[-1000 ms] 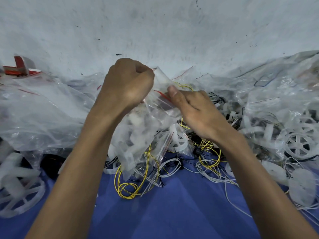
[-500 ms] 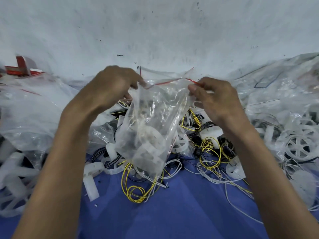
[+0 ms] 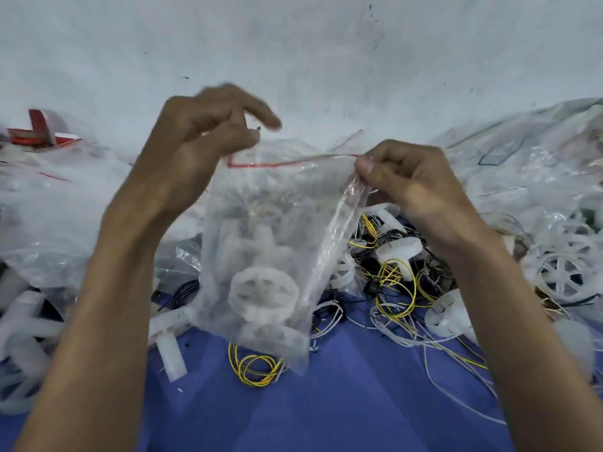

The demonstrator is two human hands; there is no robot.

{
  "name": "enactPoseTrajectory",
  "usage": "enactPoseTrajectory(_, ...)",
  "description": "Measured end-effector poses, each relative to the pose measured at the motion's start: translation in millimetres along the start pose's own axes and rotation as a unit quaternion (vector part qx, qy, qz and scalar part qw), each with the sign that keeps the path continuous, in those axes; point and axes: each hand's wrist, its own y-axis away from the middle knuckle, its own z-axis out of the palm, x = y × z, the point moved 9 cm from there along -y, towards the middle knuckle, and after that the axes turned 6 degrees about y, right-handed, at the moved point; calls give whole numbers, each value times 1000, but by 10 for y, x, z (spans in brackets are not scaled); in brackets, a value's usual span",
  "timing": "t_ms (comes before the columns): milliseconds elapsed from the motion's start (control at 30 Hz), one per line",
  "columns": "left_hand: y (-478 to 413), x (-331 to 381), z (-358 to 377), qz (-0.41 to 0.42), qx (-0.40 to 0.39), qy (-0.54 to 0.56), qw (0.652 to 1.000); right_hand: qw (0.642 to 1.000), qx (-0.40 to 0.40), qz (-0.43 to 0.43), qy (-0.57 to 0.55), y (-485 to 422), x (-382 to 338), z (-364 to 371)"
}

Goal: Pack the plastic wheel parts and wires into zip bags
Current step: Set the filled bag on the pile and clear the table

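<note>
Left hand (image 3: 202, 141) at ten o'clock, right hand (image 3: 401, 177) at two, fingers (image 3: 363, 166) pinching the zip bag (image 3: 261, 249) at its top corners, stretching the red seal (image 3: 287, 162) taut, likely for closing. Wheels (image 3: 262, 293) hang inside, dead centre.

The table (image 3: 342, 406) shows a blue top in the near middle. A coil of yellow wire (image 3: 256, 370) lies on it near the centre, with a white plastic spoke piece (image 3: 169, 350) just to its left. To the right, loose white wires (image 3: 408, 334) spread over the blue, tangled further back with yellow and black strands around a white drum part (image 3: 399, 251). Spoked white wheels (image 3: 566, 272) crowd the right side. Heaps of clear plastic bags (image 3: 49, 203) line the back.
</note>
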Motion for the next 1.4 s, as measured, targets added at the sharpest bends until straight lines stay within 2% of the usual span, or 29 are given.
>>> enactPoseTrajectory(67, 3, -22, 13, -7, -23, 91, 996, 998, -7, -26, -48, 15, -51, 10)
enactPoseTrajectory(167, -8, 20, 47, 3, -79, 93, 993, 990, -13, -32, -138, -3, -87, -48)
enactPoseTrajectory(267, 98, -285, 341, -111, -178, 8, 978, 998, -42, 6, -56, -11, 47, 8)
enactPoseTrajectory(367, 258, -514, 640, -187, -293, -92, 933, 998, -59, 31, 4, -3, 153, 49)
enactPoseTrajectory(433, 290, -571, 668, -225, -301, -81, 923, 998, -41, 38, -2, -8, 164, -4)
enactPoseTrajectory(533, 325, -617, 566, -256, -277, -4, 926, 998, -4, 55, 33, -20, 228, -151)
enactPoseTrajectory(600, 279, -591, 496, -209, -270, 32, 939, 995, 3, 70, 67, -23, 279, -229)
enactPoseTrajectory(667, 230, -462, 496, -149, -254, 90, 951, 996, 9, 77, 38, -19, 269, -283)
enactPoseTrajectory(767, 65, -223, 409, -80, -185, 254, 946, 987, -9, 48, -151, -17, 88, -302)
enactPoseTrajectory(833, 8, -120, 400, -48, -193, 312, 929, 974, -35, 35, -219, -17, -11, -280)
enactPoseTrajectory(900, 17, -265, 403, -106, -169, 272, 941, 985, -37, 75, -154, -20, 126, -259)
enactPoseTrajectory(967, 133, -565, 427, -200, -168, 79, 962, 989, -66, 129, 22, 9, 374, -197)
enactPoseTrajectory(1000, 213, -672, 466, -235, -194, -1, 952, 981, -94, 147, 80, 27, 485, -141)
enactPoseTrajectory(1033, 264, -716, 502, -251, -210, -35, 944, 975, -120, 156, 103, 43, 556, -80)
enactPoseTrajectory(1133, 162, -523, 409, -200, -163, -27, 966, 976, -150, 115, 106, 38, 521, -5)
enactPoseTrajectory(1200, 79, -361, 274, -141, -114, -13, 983, 987, -132, 63, 64, 6, 377, -32)
enactPoseTrajectory(1267, 52, -309, 199, -103, -106, -54, 988, 995, -93, 28, -9, -12, 283, -95)
enactPoseTrajectory(1333, 85, -435, 222, -117, -135, -122, 976, 998, -54, 24, -18, -24, 303, -135)
enactPoseTrajectory(1400, 115, -636, 197, -157, -124, -181, 963, 999, -31, 35, 16, -37, 389, -141)
